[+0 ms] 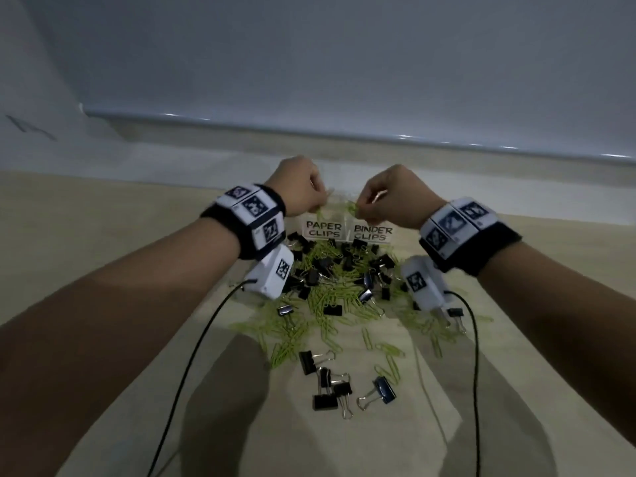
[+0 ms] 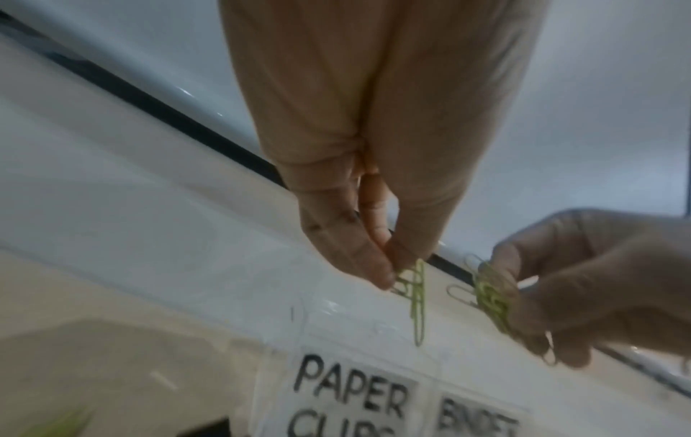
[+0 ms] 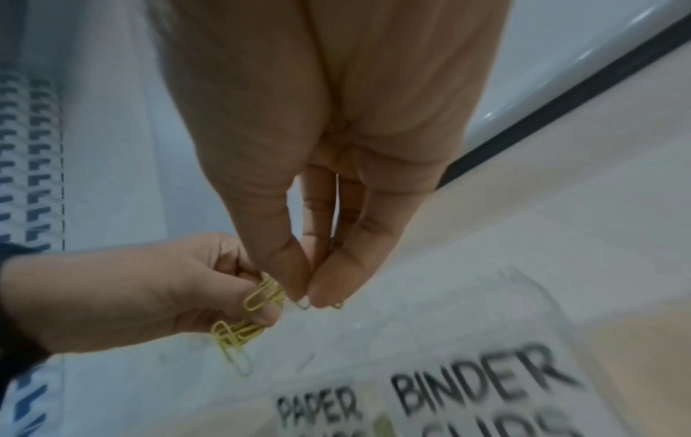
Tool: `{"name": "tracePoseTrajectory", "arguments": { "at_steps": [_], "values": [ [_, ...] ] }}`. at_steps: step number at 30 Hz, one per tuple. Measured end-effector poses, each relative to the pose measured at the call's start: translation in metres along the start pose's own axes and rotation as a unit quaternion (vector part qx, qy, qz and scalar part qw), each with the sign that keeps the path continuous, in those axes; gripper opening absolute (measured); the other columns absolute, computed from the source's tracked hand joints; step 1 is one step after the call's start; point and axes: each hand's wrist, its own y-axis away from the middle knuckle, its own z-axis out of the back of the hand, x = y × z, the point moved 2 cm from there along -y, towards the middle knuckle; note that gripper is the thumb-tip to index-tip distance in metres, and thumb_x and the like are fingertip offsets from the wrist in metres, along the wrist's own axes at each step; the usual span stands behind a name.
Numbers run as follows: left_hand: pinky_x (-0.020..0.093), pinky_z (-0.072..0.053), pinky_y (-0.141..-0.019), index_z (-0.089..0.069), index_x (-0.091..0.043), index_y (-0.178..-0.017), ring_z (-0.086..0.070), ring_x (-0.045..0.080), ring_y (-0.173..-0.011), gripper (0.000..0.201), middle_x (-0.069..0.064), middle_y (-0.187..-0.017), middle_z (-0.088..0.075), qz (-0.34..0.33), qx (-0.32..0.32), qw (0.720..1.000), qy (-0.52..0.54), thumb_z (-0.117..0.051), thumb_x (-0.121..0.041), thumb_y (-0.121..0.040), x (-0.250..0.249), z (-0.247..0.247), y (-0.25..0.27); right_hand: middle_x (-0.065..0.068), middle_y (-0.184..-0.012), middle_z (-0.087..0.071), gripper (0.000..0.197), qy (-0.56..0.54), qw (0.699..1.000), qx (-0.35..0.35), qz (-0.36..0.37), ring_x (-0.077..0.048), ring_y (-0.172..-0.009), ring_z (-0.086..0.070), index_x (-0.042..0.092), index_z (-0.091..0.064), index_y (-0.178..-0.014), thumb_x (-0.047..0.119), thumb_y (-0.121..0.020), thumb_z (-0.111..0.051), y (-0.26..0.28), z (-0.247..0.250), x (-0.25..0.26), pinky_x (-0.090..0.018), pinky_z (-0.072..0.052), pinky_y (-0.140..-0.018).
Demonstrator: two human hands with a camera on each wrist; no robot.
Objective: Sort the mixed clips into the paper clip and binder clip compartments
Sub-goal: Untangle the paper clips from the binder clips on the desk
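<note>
Both hands hover over the clear plastic box: left hand (image 1: 298, 187) pinching hanging yellow-green wire paper clips (image 2: 417, 298) right above the "PAPER CLIPS" compartment (image 1: 323, 229), right hand (image 1: 389, 197) pinching its own bunch (image 2: 491, 298) beside it, nearer the "BINDER CLIPS" label (image 1: 372, 233).

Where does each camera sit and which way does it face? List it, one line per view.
Head: worn on the head, looking forward and down at both forearms, the left hand and right hand above the clear labelled two-compartment box.
Left wrist: looks along the left hand at its pinched yellow-green wire paper clips.
Right wrist: looks along the right hand, whose fingertips pinch a clip.
Shared: both wrist views show the other hand and the box labels.
</note>
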Motion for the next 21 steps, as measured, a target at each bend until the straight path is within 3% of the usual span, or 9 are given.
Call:
{"name": "tracePoseTrajectory", "arguments": {
  "at_steps": [2, 6, 10, 12, 14, 17, 19, 21],
  "values": [
    [0.030, -0.058, -0.077, -0.073, 0.000, -0.082, -0.071, 0.017, -0.071, 0.007, 0.010, -0.079, -0.074, 0.022, -0.019, 0.999, -0.045, -0.068, -0.005, -0.081, 0.004, -0.004, -0.020, -0.003, -0.073, -0.072, 0.006, 0.061, 0.998, -0.019, -0.006, -0.009, -0.063, -0.069, 0.008, -0.070, -0.076, 0.012, -0.080, -0.073, -0.024, -0.004, 0.008, -0.020, -0.056, -0.061],
    [0.038, -0.057, -0.085, -0.072, 0.000, -0.088, -0.070, 0.026, -0.086, 0.011, 0.015, -0.090, -0.073, 0.049, -0.010, 0.993, -0.109, -0.068, -0.009, -0.083, 0.011, -0.018, -0.037, -0.009, -0.088, -0.071, 0.005, 0.191, 0.981, -0.039, 0.004, -0.020, -0.081, -0.068, 0.006, -0.069, -0.083, 0.008, -0.080, -0.066, -0.056, -0.025, 0.014, -0.031, -0.058, -0.078],
    [0.033, -0.051, -0.090, -0.072, -0.004, -0.095, -0.066, 0.024, -0.093, 0.016, 0.012, -0.099, -0.070, 0.016, -0.015, 0.995, -0.098, -0.073, -0.012, -0.082, 0.011, -0.006, -0.019, -0.006, -0.100, -0.070, 0.016, 0.232, 0.971, -0.026, 0.042, -0.019, -0.090, -0.064, 0.010, -0.072, -0.095, 0.014, -0.079, -0.071, -0.047, -0.030, 0.012, -0.028, -0.054, -0.084],
    [0.029, -0.050, -0.085, -0.072, -0.008, -0.090, -0.062, 0.015, -0.084, 0.010, 0.003, -0.091, -0.068, -0.024, -0.005, 0.995, -0.098, -0.073, -0.014, -0.081, 0.008, 0.002, 0.010, -0.003, -0.095, -0.070, 0.016, 0.209, 0.974, -0.010, 0.081, -0.012, -0.080, -0.062, 0.012, -0.073, -0.095, 0.010, -0.080, -0.070, -0.021, -0.028, 0.013, -0.017, -0.050, -0.073],
    [0.024, -0.051, -0.073, -0.072, -0.014, -0.084, -0.060, 0.005, -0.073, 0.003, -0.008, -0.079, -0.066, -0.044, 0.076, 0.992, -0.094, -0.073, -0.016, -0.081, 0.006, -0.001, 0.047, 0.002, -0.086, -0.070, 0.013, 0.174, 0.978, 0.065, 0.099, -0.005, -0.071, -0.060, 0.013, -0.073, -0.092, 0.010, -0.080, -0.070, 0.014, -0.033, 0.013, -0.009, -0.045, -0.064],
    [0.016, -0.048, -0.062, -0.072, -0.017, -0.087, -0.064, 0.001, -0.071, 0.006, -0.010, -0.078, -0.069, -0.046, 0.227, 0.967, -0.108, -0.073, -0.017, -0.081, 0.009, -0.023, 0.092, 0.004, -0.081, -0.072, 0.009, 0.195, 0.954, 0.191, 0.127, -0.005, -0.070, -0.062, 0.017, -0.074, -0.086, 0.015, -0.078, -0.073, 0.055, -0.054, 0.009, -0.018, -0.051, -0.069],
    [0.019, -0.047, -0.061, -0.068, -0.016, -0.088, -0.063, 0.008, -0.072, 0.010, -0.006, -0.081, -0.068, -0.063, 0.253, 0.954, -0.152, -0.074, -0.017, -0.079, 0.012, -0.038, 0.104, 0.003, -0.083, -0.071, 0.012, 0.217, 0.943, 0.210, 0.140, -0.008, -0.071, -0.058, 0.017, -0.075, -0.087, 0.017, -0.075, -0.073, 0.066, -0.067, 0.006, -0.019, -0.045, -0.065],
    [0.022, -0.037, -0.053, -0.056, -0.019, -0.078, -0.052, 0.011, -0.067, 0.019, -0.006, -0.074, -0.056, -0.081, 0.238, 0.945, -0.208, -0.075, -0.020, -0.078, 0.013, -0.046, 0.107, 0.002, -0.082, -0.066, 0.015, 0.228, 0.943, 0.198, 0.143, -0.012, -0.071, -0.056, 0.017, -0.073, -0.087, 0.023, -0.073, -0.074, 0.072, -0.077, 0.004, -0.023, -0.041, -0.062]
  ]
}}
